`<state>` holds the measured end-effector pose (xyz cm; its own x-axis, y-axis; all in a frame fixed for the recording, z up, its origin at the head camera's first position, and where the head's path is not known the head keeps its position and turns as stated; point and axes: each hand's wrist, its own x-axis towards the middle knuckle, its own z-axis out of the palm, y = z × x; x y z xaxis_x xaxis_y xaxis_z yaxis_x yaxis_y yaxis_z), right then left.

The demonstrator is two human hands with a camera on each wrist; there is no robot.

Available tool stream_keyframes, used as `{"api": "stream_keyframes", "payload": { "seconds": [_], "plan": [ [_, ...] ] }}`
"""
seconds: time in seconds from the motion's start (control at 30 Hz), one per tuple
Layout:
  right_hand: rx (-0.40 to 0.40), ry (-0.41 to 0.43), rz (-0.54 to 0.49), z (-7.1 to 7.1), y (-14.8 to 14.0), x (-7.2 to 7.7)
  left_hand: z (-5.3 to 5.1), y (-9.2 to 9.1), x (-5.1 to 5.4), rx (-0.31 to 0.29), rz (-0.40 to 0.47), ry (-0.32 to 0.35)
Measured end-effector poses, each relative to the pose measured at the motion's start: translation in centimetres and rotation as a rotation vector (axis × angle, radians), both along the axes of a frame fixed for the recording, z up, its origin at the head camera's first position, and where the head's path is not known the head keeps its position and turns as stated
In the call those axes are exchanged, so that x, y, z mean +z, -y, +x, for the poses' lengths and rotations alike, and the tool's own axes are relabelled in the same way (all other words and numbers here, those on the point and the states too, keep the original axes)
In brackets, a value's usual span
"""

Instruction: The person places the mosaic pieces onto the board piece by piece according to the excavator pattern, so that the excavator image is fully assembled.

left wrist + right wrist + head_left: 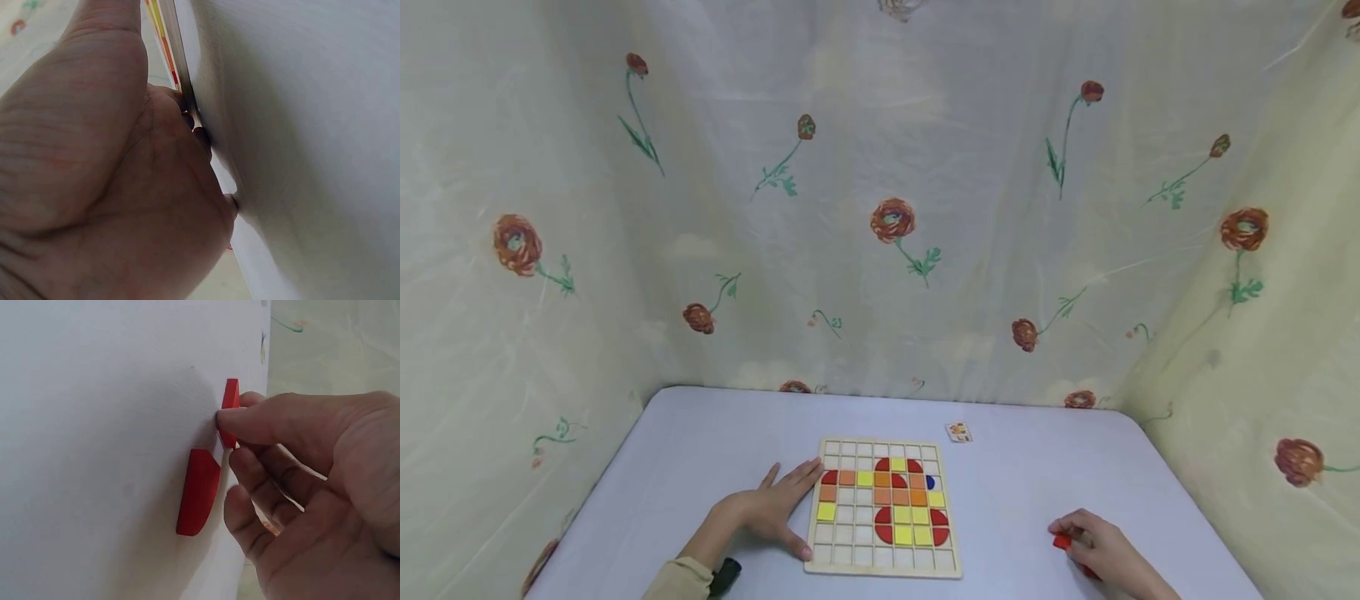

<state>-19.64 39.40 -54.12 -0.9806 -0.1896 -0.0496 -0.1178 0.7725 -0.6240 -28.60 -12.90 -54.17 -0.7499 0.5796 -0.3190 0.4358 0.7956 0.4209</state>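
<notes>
A wooden grid board (846,554) lies on the table, with red, yellow, orange and blue pieces set in some of its squares. Along its left edge rests my left hand (769,510), fingers and thumb spread straight; the left wrist view shows the palm (125,175) beside the board's side. To the right of the board, my right hand (1101,546) pinches a red piece (230,412) between thumb and fingers. Another red piece (199,494), with one curved side, lies on the table just under that hand.
A small picture card (958,432) lies beyond the board's far right corner. Flowered curtains (865,275) hang behind the table and along both sides. A dark object (725,577) shows by the left wrist. White tabletop (1015,475) stretches between the board and the right hand.
</notes>
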Motion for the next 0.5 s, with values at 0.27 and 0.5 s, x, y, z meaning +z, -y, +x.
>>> {"api": "stream_keyframes", "payload": {
  "seconds": [0.27, 0.5],
  "plan": [
    [-0.285, 0.042, 0.022, -0.3, 0.9, -0.2, 0.0, 0.1, -0.1, -0.006, 0.0, 0.005],
    [-0.29, 0.033, -0.013, -0.3, 2.1, 0.0, 0.0, 0.0, 0.1, 0.004, -0.005, 0.006]
  ]
}}
